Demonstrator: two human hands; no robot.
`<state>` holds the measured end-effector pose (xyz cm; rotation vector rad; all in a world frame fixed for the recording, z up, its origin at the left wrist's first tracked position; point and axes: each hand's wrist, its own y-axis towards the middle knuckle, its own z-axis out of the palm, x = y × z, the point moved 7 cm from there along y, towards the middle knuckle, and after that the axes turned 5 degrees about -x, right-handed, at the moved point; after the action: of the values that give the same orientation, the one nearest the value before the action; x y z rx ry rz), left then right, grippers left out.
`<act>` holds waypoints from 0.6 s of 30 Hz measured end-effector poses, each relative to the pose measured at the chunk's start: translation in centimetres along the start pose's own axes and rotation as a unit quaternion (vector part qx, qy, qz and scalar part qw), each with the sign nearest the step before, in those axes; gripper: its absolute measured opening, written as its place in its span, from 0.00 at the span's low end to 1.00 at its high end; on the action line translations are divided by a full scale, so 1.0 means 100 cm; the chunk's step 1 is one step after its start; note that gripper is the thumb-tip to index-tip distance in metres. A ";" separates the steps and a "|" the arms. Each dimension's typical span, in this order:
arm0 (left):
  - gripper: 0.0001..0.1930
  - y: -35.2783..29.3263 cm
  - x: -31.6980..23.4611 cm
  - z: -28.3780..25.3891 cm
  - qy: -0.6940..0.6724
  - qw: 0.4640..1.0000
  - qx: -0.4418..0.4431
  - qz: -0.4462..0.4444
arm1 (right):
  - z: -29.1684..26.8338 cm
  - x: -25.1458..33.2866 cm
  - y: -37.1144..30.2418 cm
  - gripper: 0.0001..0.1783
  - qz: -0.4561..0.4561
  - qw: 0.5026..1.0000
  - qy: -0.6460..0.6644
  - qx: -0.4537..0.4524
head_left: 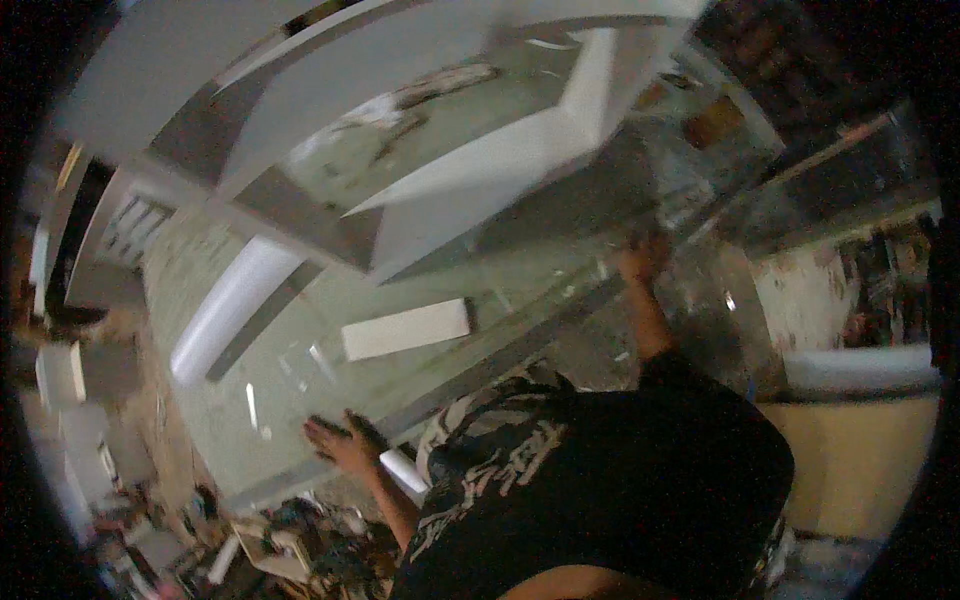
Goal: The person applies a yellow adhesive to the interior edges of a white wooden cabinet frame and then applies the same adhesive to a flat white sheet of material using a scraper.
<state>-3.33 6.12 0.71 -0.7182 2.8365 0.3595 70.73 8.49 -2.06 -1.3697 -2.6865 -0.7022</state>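
My left hand [345, 443] is open, its fingers spread at the near edge of a greenish worktop [310, 300]. Farther right along that same edge lies my right hand [643, 257], slightly blurred, palm down with its fingers stretched out and holding nothing. Between them, a little farther in, rests a white rectangular block [405, 330]. A large white panel frame [470, 195] with angled walls stands on the far half of the worktop. Beside my left wrist, a short white cylinder [403, 470] shows against my dark shirt.
A white roll [235, 310] lies on the worktop's left part. Crumpled material [445, 85] sits inside the frame's outline. Cluttered items [290, 540] fill the floor at lower left. At right are a foam-like roll [855, 370] and a yellowish panel [860, 465].
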 end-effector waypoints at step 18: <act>0.39 0.013 0.029 -0.023 0.041 0.998 0.012 -0.053 | -0.012 0.093 -0.043 0.40 -0.243 0.928 -0.256 0.122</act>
<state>-6.75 5.25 2.44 -0.8943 2.8581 0.2854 61.50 12.86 -0.41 -0.9241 -3.4255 0.0098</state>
